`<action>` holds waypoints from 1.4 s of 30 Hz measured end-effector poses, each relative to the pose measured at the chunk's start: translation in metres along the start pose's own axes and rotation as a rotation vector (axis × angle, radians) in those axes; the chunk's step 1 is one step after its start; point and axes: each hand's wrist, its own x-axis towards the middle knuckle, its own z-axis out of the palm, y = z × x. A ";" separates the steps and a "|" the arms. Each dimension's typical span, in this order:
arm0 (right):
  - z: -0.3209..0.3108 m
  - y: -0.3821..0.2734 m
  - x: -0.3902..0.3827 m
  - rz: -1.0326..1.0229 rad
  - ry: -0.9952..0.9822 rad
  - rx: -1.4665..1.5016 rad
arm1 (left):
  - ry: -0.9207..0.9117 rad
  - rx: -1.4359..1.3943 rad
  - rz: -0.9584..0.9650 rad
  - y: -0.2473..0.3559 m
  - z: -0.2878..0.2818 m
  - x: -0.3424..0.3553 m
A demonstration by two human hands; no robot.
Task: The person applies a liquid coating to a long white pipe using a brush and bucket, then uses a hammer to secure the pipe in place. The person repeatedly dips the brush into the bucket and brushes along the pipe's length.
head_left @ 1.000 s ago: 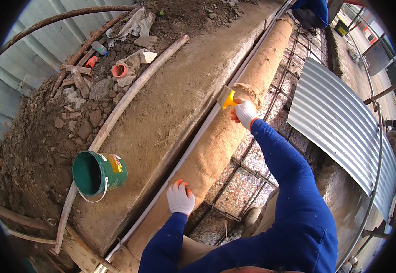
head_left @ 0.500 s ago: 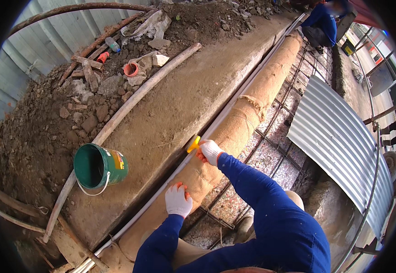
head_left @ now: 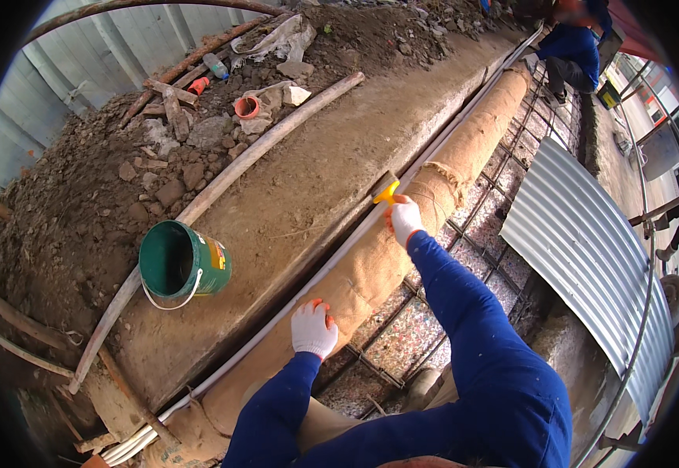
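Note:
In my right hand (head_left: 404, 218), gloved in white with orange fingertips, is a yellow-handled scraper (head_left: 386, 190). Its flat blade points away from me, over the gap between the concrete ledge (head_left: 300, 187) and a long burlap-covered roll (head_left: 375, 269). A pale pipe (head_left: 320, 273) runs along the roll's left side. Nearer to me, my left hand (head_left: 314, 329) rests on the burlap with the fingers somewhat bent and the thumb apart; it holds nothing that I can see.
A green bucket (head_left: 213, 265) stands left, beside a long wooden pole (head_left: 230, 171). Rubble (head_left: 172, 191) lies beyond. Right of the roll are a rebar grid (head_left: 402, 335) and a corrugated metal sheet (head_left: 581, 242). Another person (head_left: 574, 51) crouches at the far end.
My right hand has moved forward along the gap with the scraper, and its blade now shows. My left hand has shifted slightly on the burlap. The view has turned a little.

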 end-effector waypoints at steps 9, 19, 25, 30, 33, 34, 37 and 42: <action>0.050 0.080 -0.185 0.234 -0.349 -0.087 | 0.010 -0.004 0.018 -0.003 -0.002 -0.004; -0.053 0.026 -0.006 0.064 0.005 0.011 | 0.038 -0.036 0.028 0.026 0.004 0.001; 0.105 0.101 -0.174 0.085 -0.178 -0.160 | 0.013 -0.017 0.023 -0.002 -0.002 -0.006; 0.076 0.084 -0.245 0.118 -0.351 -0.125 | -0.023 -0.035 0.116 -0.042 -0.012 -0.027; 0.009 0.048 -0.251 0.058 -0.317 -0.106 | -0.485 -0.103 0.101 -0.038 -0.057 -0.030; -0.017 0.033 -0.253 0.035 -0.310 -0.150 | -0.579 -0.231 0.129 -0.055 -0.074 -0.030; -0.096 -0.004 -0.282 -0.081 -0.145 -0.352 | -0.457 -0.739 -0.031 -0.083 -0.157 -0.031; -0.129 0.000 -0.314 -0.192 -0.074 -0.316 | 0.531 -1.180 -0.669 -0.247 -0.241 -0.065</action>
